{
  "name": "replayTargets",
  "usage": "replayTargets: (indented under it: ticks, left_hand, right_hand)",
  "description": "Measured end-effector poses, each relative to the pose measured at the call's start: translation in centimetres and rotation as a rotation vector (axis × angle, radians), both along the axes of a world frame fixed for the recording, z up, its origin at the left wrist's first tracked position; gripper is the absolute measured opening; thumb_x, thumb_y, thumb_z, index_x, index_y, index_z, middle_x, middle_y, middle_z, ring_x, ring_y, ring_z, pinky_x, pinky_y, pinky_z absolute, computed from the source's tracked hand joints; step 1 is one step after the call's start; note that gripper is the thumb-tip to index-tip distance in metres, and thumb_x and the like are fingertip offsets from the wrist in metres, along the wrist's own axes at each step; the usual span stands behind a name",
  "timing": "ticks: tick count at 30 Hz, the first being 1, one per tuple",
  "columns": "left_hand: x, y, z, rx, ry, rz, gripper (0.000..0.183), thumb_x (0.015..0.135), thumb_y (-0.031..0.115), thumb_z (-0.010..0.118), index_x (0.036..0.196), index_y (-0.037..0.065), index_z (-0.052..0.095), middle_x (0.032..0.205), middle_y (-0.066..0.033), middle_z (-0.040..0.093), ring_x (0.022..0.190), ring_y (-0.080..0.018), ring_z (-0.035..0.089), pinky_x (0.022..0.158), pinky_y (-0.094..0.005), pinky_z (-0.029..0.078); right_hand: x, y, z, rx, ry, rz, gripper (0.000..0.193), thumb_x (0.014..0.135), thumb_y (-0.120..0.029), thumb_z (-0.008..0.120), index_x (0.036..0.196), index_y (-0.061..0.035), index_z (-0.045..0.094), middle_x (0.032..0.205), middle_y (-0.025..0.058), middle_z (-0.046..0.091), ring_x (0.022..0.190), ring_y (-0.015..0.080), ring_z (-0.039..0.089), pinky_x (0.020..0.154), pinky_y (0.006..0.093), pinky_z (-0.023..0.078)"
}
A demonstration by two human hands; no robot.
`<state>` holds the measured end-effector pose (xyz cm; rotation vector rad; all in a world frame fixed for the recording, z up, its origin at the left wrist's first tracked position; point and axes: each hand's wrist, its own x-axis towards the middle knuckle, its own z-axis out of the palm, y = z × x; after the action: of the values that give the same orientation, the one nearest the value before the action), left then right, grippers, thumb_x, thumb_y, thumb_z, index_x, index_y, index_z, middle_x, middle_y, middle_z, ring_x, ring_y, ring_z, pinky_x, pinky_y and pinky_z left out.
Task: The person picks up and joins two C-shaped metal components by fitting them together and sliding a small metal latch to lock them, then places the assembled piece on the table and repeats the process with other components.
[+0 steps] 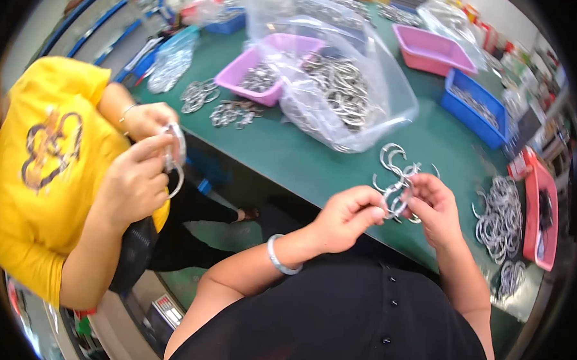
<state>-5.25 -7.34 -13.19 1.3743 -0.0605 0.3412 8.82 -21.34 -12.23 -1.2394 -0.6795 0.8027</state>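
Note:
Near the front edge of the green table, my left hand (346, 220) and my right hand (436, 209) meet around a silver curved metal ring (391, 198). The left thumb and index finger pinch its left side. On its other side, my right fingers are closed, partly hiding the piece. Just beyond my hands lie several loose C-shaped metal pieces (392, 156), some overlapping the held one in view. A large heap of silver rings (500, 218) rests on the table to the right of my right hand.
A clear plastic bag (388, 117) full of rings stands mid-table, beside a purple tray (225, 81). Pink (429, 50), blue (496, 136) and red (533, 216) trays line the right side. At left, a co-worker in a yellow shirt (57, 163) handles similar rings.

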Motion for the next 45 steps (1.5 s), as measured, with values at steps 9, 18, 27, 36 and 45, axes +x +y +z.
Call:
replayTargets:
  ticks: [9,18,27,36,45]
  left_hand:
    - [-1.6,1.1,0.9,0.367,-0.103,0.079,0.006,0.084,0.004,0.048,0.085,0.0,0.051,0.084,-0.0053,0.05,0.075,-0.0117,0.05,0.066,-0.023,0.041]
    - [-1.9,0.1,1.7,0.208,-0.035,0.245,0.009,0.084,0.001,0.049,0.091,-0.003,0.054,0.086,-0.0056,0.053,0.073,-0.0099,0.055,0.067,-0.0212,0.047]
    - [0.0,-1.5,4.2,0.199,-0.102,0.2,0.006,0.082,0.002,0.053,0.085,-0.003,0.054,0.079,-0.0051,0.056,0.063,-0.0073,0.052,0.058,-0.0182,0.044]
    - [0.0,-1.4,3.9,0.206,-0.016,0.271,0.008,0.084,0.007,0.053,0.085,-0.001,0.055,0.073,-0.0028,0.056,0.059,-0.0062,0.052,0.055,-0.0177,0.044]
    - [-0.3,0.5,1.9,-0.128,0.15,0.278,0.018,0.088,0.013,0.047,0.091,-0.001,0.057,0.07,-0.0045,0.058,0.057,-0.0103,0.055,0.056,-0.0203,0.044]
  right_hand:
    - [-0.3,1.4,0.9,-0.009,-0.087,0.142,0.022,0.078,0.004,0.05,0.099,-0.0015,0.052,0.082,0.0038,0.055,0.067,0.0096,0.054,0.061,0.022,0.046]
    - [0.3,1.5,0.9,-0.042,0.06,0.228,0.019,0.081,-0.004,0.054,0.1,0.0014,0.053,0.082,0.0062,0.059,0.065,0.0111,0.055,0.06,0.0245,0.046]
    - [0.0,0.6,0.1,0.039,0.375,0.302,0.016,0.082,-0.005,0.053,0.098,-0.0004,0.052,0.081,0.0062,0.059,0.065,0.0116,0.057,0.06,0.0241,0.048]
    - [0.0,0.2,0.1,0.062,0.396,0.272,0.016,0.082,-0.006,0.054,0.097,-0.001,0.053,0.08,0.0057,0.059,0.065,0.0115,0.057,0.059,0.0238,0.047]
    - [-0.6,-0.8,2.8,0.076,0.059,0.209,0.014,0.08,-0.009,0.058,0.093,-0.0024,0.057,0.077,0.0014,0.058,0.066,0.008,0.056,0.06,0.0215,0.046]
